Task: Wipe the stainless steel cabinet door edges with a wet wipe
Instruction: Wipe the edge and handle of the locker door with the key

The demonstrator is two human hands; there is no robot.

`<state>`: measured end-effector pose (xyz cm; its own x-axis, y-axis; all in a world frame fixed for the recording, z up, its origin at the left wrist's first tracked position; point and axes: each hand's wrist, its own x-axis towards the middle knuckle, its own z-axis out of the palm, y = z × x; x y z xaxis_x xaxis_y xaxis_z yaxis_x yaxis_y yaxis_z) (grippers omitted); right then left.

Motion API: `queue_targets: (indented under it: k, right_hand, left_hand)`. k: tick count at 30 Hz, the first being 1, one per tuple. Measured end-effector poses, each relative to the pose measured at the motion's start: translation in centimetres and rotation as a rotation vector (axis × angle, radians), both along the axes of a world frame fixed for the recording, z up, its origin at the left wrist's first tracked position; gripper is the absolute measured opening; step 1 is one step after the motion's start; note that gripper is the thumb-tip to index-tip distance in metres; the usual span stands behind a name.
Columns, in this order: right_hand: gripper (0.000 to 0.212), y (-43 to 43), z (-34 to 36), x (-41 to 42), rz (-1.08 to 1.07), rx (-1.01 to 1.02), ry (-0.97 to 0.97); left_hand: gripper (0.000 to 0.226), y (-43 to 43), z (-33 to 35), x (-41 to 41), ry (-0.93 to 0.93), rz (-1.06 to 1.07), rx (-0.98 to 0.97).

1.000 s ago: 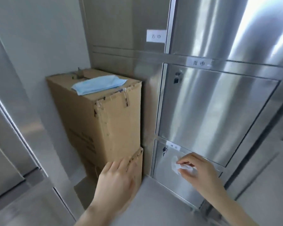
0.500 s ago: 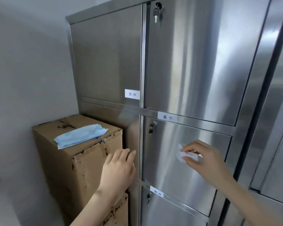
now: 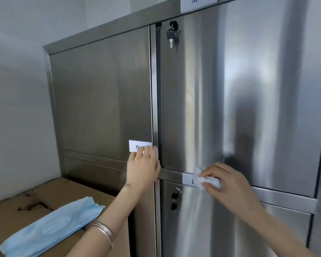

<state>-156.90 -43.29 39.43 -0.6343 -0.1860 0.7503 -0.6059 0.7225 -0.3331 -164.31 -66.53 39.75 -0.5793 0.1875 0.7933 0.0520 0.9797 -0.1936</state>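
A stainless steel cabinet (image 3: 230, 89) with several doors fills the view. My right hand (image 3: 228, 180) pinches a crumpled white wet wipe (image 3: 205, 178) and holds it against the horizontal rail below the upper right door, over a white label. My left hand (image 3: 143, 164) rests with straight fingers on the lower right corner of the upper left door (image 3: 100, 99), partly covering another white label (image 3: 135, 145) beside the vertical strip (image 3: 154, 89) between the doors.
A cardboard box (image 3: 44, 193) stands at lower left against the cabinet, with a blue wipe packet (image 3: 50, 225) on top. Keys hang from the locks of the upper right door (image 3: 171, 34) and the lower right door (image 3: 174, 199). A grey wall is on the left.
The view has risen from the low doors to the upper ones. My right hand carried the wipe up to the rail. My left hand left the box side and went to the upper left door.
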Motion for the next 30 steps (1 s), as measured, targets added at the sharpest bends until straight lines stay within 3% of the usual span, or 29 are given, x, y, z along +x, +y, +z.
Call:
queue_targets:
  k: [3, 6, 10, 15, 22, 30]
  right_hand:
    - [0.018, -1.1, 0.5, -2.6, -0.02, 0.0, 0.023]
    - [0.018, -1.5, 0.6, -4.4, -0.047, 0.017, 0.019]
    - [0.014, -1.0, 0.9, -6.0, -0.045, 0.013, 0.004]
    - [0.01, -1.6, 1.1, -6.8, -0.049, 0.017, 0.006]
    - [0.014, -2.4, 2.3, -5.2, 0.011, 0.048, 0.045]
    - [0.015, -3.5, 6.2, -0.5, 0.134, 0.005, 0.189]
  left_hand:
    - [0.052, -0.1, 1.7, -4.5, -0.078, 0.067, 0.019]
    - [0.066, 0.4, 2.1, -7.6, -0.039, 0.092, 0.048]
    - [0.066, 1.0, 2.4, -9.4, 0.08, 0.049, 0.113]
    - [0.071, 0.5, 3.0, -9.8, 0.079, 0.108, 0.157]
    - [0.062, -0.3, 3.2, -6.2, 0.076, 0.141, 0.144]
    - [0.066, -2.0, 3.1, 4.3, 0.082, 0.155, 0.127]
